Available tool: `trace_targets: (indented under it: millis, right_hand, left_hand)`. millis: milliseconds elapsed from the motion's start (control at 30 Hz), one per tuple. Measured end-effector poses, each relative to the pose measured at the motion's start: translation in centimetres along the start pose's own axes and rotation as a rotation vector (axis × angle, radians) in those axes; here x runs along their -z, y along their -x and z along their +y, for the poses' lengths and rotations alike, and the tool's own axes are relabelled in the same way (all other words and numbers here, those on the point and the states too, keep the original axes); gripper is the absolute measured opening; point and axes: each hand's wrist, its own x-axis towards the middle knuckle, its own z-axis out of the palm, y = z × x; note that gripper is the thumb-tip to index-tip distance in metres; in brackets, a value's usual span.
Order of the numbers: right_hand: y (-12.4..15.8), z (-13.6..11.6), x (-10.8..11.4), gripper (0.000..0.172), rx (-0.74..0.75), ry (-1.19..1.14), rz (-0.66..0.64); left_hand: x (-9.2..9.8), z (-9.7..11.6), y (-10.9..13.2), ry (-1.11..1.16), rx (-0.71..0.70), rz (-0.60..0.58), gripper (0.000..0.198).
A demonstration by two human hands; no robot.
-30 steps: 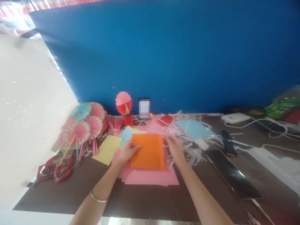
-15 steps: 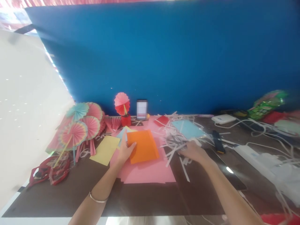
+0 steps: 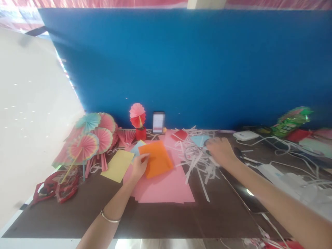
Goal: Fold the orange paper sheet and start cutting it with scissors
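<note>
My left hand (image 3: 140,166) pinches the left edge of a folded orange paper (image 3: 158,160), which is slightly turned over a stack of pink sheets (image 3: 163,190). A yellow sheet (image 3: 118,166) and a partly covered light-blue sheet (image 3: 135,148) lie left of it. Farther right, my right hand (image 3: 221,151) is closed, with fingers curled above a light-blue sheet (image 3: 199,140). Something small and dark shows at its fingertips, too blurred to name. White paper strips (image 3: 195,162) are heaped beside and below that hand.
Folded paper fans (image 3: 84,147) crowd the left, behind red-handled scissors (image 3: 68,188). A fan flower stands in a red pot (image 3: 140,133) beside an upright phone (image 3: 158,122). White cables, a power strip (image 3: 275,176) and a dark tablet-like slab (image 3: 242,192) occupy the right.
My right hand has moved away from me and slightly right, from the strips to the light-blue sheet. The orange paper has turned a little under my left hand.
</note>
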Motion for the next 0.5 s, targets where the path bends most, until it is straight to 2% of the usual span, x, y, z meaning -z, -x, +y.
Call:
trace_targets:
  millis: [133,267,333,400,433,500]
  right_hand:
    - [-0.4,1.6,-0.7,0.026,-0.039,0.099,0.18]
    - [-0.6,2.7,-1.5,0.028,-0.187,-0.029,0.253]
    - [-0.9,2.5,-1.3,0.035,-0.358,-0.309,0.192]
    - [-1.1,1.4,-0.9,0.036,-0.505,-0.791,0.062]
    - [-1.2,0.4,-0.7,0.036,-0.521,-1.123,-0.015]
    - [-1.2,-2.4,-0.5,0.048,-0.389,-1.402,-0.098]
  left_hand:
    - [0.0,1.0,0.4,-0.078,0.027,0.038,0.024]
    - [-0.1,1.4,0.6,-0.151,0.024,0.064,0.025]
    - [-0.2,1.0,0.5,-0.198,-0.003,0.095,0.023]
    - [-0.2,0.6,0.3,-0.225,-0.037,0.123,0.024]
    - [-0.2,0.4,0.3,-0.222,-0.056,0.13,0.024]
    - [-0.1,0.3,0.3,-0.183,-0.094,0.142,0.024]
